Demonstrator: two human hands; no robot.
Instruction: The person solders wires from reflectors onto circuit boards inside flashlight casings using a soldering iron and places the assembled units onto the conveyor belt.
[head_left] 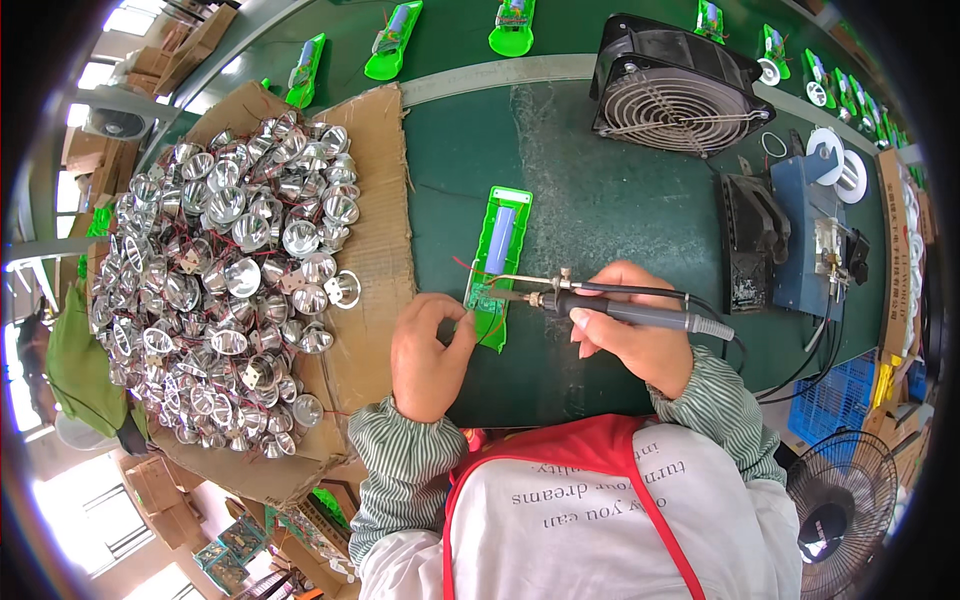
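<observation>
My right hand (pixel 640 330) is wrapped round a soldering iron (pixel 640 313) with a thin metal feed tube alongside. The iron's tip points left, onto a small green circuit board (pixel 486 297). The board lies in a bright green plastic half-shell (pixel 490 335) that also holds a blue cylindrical battery cell (pixel 501 240). At the board's left edge, my left hand (pixel 432 355) is closed in a pinch. Whatever lies between its fingertips is hidden or too small to name. A red wire (pixel 465 266) sticks out left of the shell.
On the left, a cardboard sheet (pixel 375 230) carries a heap of silver reflector cups (pixel 225 260). A black fan (pixel 680 90) stands at the back, beside a blue solder feeder (pixel 805 230) with white spools. Beyond the table's far edge lie several green shells (pixel 393 45).
</observation>
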